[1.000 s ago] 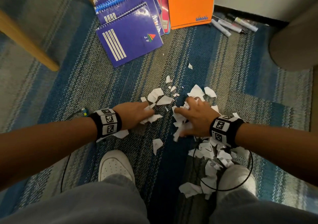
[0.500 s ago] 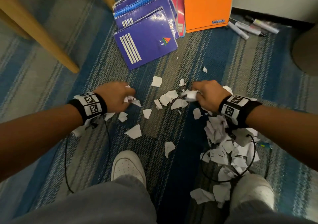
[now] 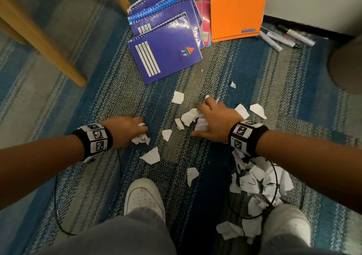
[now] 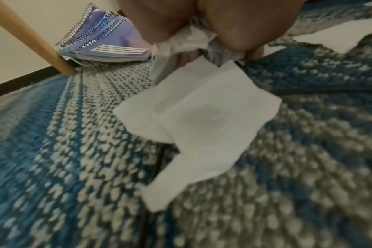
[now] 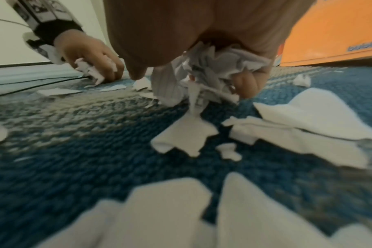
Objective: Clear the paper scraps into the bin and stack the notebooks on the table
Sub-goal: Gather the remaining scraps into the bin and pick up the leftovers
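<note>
Picking up scraps (image 3: pixel 150 155) off the carpet (image 3: pixel 98 101).

Left hand (image 3: pixel 125 130) grip closed round a wad of scraps; right hand (image 3: pixel 214 120) grip curled round more. Loose scraps all about, biggest heap at 5 o'clock. Notebooks (image 3: pixel 166 39) fanned out at 12 o'clock, beside a wooden leg (image 3: pixel 45 41).

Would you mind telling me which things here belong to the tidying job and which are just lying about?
Job:
- paper scraps on the carpet, some gripped in the left hand and right hand
- purple notebooks
- orange pad

Lying about:
- markers
- wooden leg
- black cable
</note>
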The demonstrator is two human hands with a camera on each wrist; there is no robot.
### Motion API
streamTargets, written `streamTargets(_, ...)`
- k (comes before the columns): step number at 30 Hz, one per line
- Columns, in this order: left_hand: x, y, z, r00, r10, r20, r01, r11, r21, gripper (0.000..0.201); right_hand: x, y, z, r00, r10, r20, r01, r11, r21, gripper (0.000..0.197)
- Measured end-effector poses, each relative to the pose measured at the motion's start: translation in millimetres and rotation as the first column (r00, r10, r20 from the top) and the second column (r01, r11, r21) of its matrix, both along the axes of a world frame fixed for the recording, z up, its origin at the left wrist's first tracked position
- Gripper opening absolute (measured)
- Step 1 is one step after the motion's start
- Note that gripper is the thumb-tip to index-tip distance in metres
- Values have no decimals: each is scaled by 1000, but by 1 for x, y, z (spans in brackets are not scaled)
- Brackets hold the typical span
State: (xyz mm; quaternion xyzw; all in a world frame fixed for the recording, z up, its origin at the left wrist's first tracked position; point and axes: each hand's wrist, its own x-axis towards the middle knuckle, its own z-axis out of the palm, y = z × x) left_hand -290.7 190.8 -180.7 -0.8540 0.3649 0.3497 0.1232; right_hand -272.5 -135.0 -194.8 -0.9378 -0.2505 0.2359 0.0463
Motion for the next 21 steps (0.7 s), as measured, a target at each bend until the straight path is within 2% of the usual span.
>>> streamTargets(2, -1, -1, 0, 1000, -6, 9, 6, 999, -40, 43, -8, 8, -3, 999, 50, 6, -50, 997, -63, 78)
streamTargets(5, -1, -10, -1, 993, 114, -4, -114, 991, -69, 46, -8, 13, -7, 990, 137, -16, -137, 989, -51, 40)
streamTargets(7, -3, -15, -1, 987, 160, -22, -161, 981, -111, 50, -1, 10, -6, 983, 174, -59, -177, 984, -33, 30)
streamTargets(8, -4, -17, -3, 985, 169, -26, -170, 976, -138, 51, 3, 7, -5, 985, 147, -87, -149, 989, -11, 30)
streamTargets(11, -7, -21, -4, 976, 212, -58, -219, 958, -187, 54, 13, 0, -1, 987, -44, -158, 64, 990, 126, 25)
streamTargets(14, -12, -20, -5, 966, 246, -80, -256, 954, -156, 65, 15, 0, 1, 970, -135, -200, 185, 948, 260, 36)
streamTargets(17, -20, -18, -11, 957, 278, -81, -289, 933, -215, 82, 12, 11, 2, 970, -113, -215, 170, 948, 270, 53)
streamTargets(19, -24, -21, -11, 958, 280, -63, -287, 926, -244, 97, 5, 21, 2, 987, -86, -138, 117, 964, 237, 51)
streamTargets(21, -28, -30, -9, 969, 244, -29, -244, 940, -239, 102, -4, 30, -1, 998, -42, -48, 49, 985, 167, 56)
